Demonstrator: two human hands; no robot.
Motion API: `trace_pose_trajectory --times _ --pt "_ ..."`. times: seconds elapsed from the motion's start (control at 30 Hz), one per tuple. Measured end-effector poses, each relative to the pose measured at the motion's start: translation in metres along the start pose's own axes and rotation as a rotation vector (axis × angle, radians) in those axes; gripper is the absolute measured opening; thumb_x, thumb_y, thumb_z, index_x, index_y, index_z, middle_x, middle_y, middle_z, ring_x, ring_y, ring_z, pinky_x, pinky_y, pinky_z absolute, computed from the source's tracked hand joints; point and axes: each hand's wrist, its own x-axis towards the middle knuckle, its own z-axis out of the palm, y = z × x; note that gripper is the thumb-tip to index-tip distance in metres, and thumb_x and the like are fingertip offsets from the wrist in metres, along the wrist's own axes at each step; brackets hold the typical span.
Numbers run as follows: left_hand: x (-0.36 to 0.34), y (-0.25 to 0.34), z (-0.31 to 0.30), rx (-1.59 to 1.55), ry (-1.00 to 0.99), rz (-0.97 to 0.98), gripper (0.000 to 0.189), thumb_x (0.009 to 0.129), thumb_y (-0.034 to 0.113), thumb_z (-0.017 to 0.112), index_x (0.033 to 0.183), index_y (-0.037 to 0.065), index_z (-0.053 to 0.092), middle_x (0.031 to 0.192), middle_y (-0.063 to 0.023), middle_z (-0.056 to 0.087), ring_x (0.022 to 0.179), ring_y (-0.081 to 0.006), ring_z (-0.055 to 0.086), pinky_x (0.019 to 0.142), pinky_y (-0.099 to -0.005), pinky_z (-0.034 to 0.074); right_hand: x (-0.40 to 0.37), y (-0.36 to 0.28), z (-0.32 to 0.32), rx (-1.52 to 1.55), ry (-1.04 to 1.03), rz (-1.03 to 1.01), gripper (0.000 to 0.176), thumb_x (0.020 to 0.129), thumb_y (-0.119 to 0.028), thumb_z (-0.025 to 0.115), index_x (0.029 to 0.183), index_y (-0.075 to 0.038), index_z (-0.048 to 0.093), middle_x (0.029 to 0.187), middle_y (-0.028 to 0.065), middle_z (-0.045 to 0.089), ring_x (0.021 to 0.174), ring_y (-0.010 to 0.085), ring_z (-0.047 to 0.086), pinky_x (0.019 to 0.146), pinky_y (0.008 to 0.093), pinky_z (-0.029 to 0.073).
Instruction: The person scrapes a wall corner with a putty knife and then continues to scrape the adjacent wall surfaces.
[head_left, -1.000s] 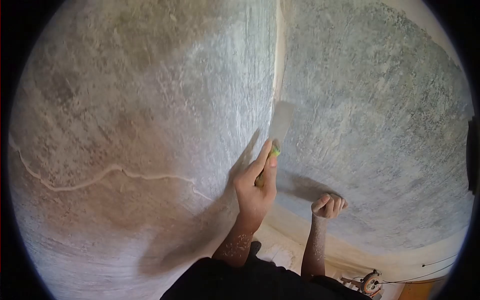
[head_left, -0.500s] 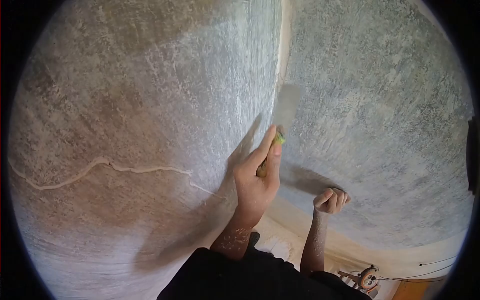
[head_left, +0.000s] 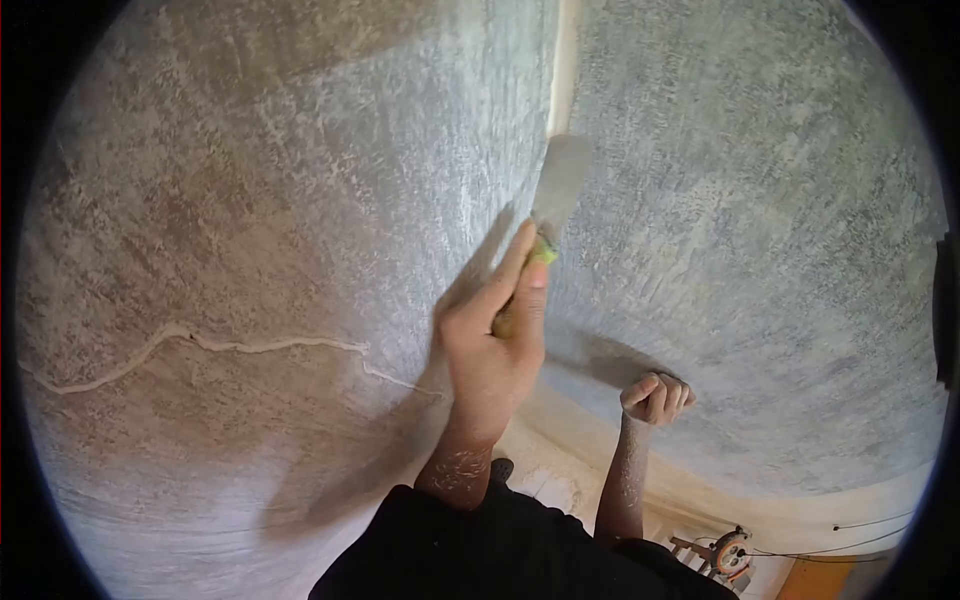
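Head view: left hand (head_left: pixel 495 350) grips a scraper (head_left: pixel 563 180), blade at one o'clock by the corner (head_left: pixel 563 75); right hand (head_left: pixel 657 400), at four o'clock, is fisted. Seemingly scraping; the next stroke calls for steady pressure.

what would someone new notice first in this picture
First, the scraper in the left grip, its blade at the pale corner seam. Next, the jagged pale line across the lower left wall. The right grip is a closed fist by the right wall.
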Motion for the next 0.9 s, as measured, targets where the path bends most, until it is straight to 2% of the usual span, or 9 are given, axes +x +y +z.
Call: trace_pose_trajectory --times 0.13,0.27,0.3,0.5,0.6,0.73,0.9 --pt "-0.005 -0.005 0.002 -0.001 0.025 0.043 0.031 0.095 0.008 0.062 0.123 -0.004 0.064 0.097 -0.0165 0.073 0.086 -0.0164 0.07 0.073 -0.0265 0.055 0.001 0.004 0.004 -0.005 0.01 -0.013 0.027 0.087 -0.01 0.052 0.061 -0.009 0.05 0.063 0.0022 0.054 0.057 0.0207 0.049 0.069 0.0343 0.036" --pt "-0.008 -0.001 0.001 -0.074 -0.029 -0.117 0.03 0.095 0.007 0.061 0.122 -0.006 0.063 0.097 -0.0178 0.073 0.086 -0.0153 0.07 0.073 -0.0265 0.055 -0.001 -0.001 0.0 -0.005 0.007 -0.002 0.027 0.088 -0.011 0.052 0.061 -0.009 0.05 0.063 0.0028 0.053 0.057 0.0209 0.048 0.068 0.0341 0.036" --pt "-0.011 -0.008 -0.001 -0.038 -0.038 -0.057 0.031 0.096 0.008 0.061 0.123 -0.006 0.062 0.097 -0.0178 0.073 0.087 -0.0151 0.07 0.072 -0.0261 0.055 -0.002 0.0 -0.001 -0.004 0.008 -0.004 0.027 0.088 -0.011 0.052 0.061 -0.009 0.05 0.063 0.0028 0.053 0.057 0.0209 0.048 0.068 0.0341 0.036" --pt "-0.006 -0.01 0.01 -0.143 0.033 -0.033 0.032 0.097 0.009 0.06 0.125 -0.007 0.061 0.106 -0.0206 0.071 0.092 -0.0159 0.069 0.076 -0.0256 0.054 -0.004 0.002 -0.001 -0.013 0.006 -0.003 0.023 0.085 -0.01 0.054 0.063 -0.01 0.051 0.065 0.001 0.054 0.057 0.0194 0.049 0.068 0.0342 0.036" --pt "-0.014 -0.01 0.003 -0.117 -0.018 -0.058 0.033 0.097 0.009 0.06 0.125 -0.007 0.06 0.108 -0.021 0.071 0.094 -0.0158 0.068 0.078 -0.0256 0.054 -0.005 0.003 0.001 -0.009 0.001 0.004 0.024 0.086 -0.011 0.054 0.063 -0.011 0.05 0.066 0.0009 0.054 0.059 0.02 0.05 0.069 0.0342 0.036" --pt "0.0 0.002 0.002 -0.133 -0.03 -0.087 0.033 0.096 0.008 0.06 0.125 -0.007 0.06 0.105 -0.0195 0.071 0.092 -0.0153 0.069 0.076 -0.0251 0.055 -0.005 0.001 -0.001 -0.018 -0.007 0.006 0.024 0.086 -0.011 0.053 0.063 -0.011 0.049 0.066 0.0008 0.055 0.059 0.02 0.05 0.07 0.0342 0.036" --pt "-0.002 -0.007 0.003 -0.109 0.0 -0.004 0.032 0.097 0.008 0.06 0.126 -0.006 0.061 0.103 -0.0187 0.072 0.09 -0.0133 0.068 0.073 -0.0242 0.054 -0.003 0.003 0.006 -0.035 0.008 0.0 0.024 0.086 -0.011 0.054 0.062 -0.011 0.049 0.066 0.0006 0.055 0.058 0.0195 0.05 0.07 0.034 0.035"
